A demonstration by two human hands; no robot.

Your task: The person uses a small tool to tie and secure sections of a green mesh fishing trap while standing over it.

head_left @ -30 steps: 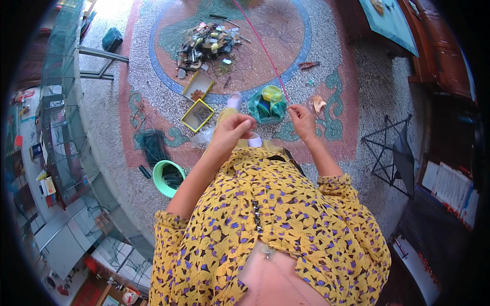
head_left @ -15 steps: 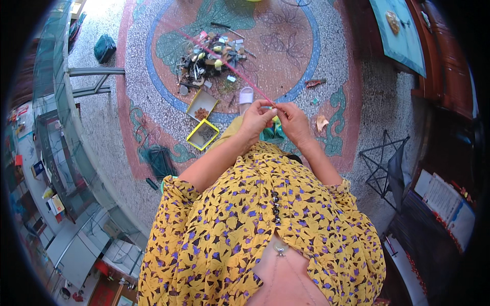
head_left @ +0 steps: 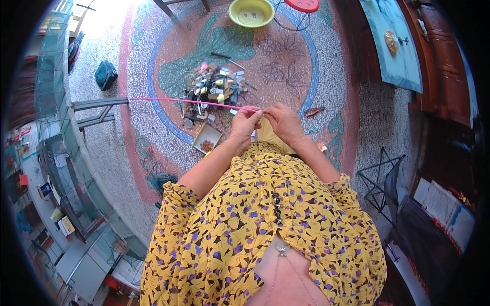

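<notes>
In front of my waist my left hand point(head_left: 246, 123) and my right hand point(head_left: 284, 123) are close together, fingertips almost touching. Both are closed in a pinch at the near end of a long, thin pink strip point(head_left: 204, 103). It stretches left from my fingers, slightly bowed, over a heap of mixed small scraps point(head_left: 217, 84) on the floor. Its far tip appears beside a grey metal bar point(head_left: 99, 104); whether they touch I cannot tell. Fingers hide the near end of the strip. Left of my left hand, an open box point(head_left: 218, 136) holds small brown pieces.
A yellow-green basin point(head_left: 251, 23) and a red-topped stool point(head_left: 302, 5) stand at the far side. Red-handled pliers point(head_left: 314, 111) lie right of my hands. A dark green bundle point(head_left: 105, 75) sits far left; a black folding frame point(head_left: 380, 176) stands right.
The pink strip has swung from slanting far-left to pointing nearly straight left. My hands have shifted slightly left. The view has moved, bringing the basin and stool further into sight.
</notes>
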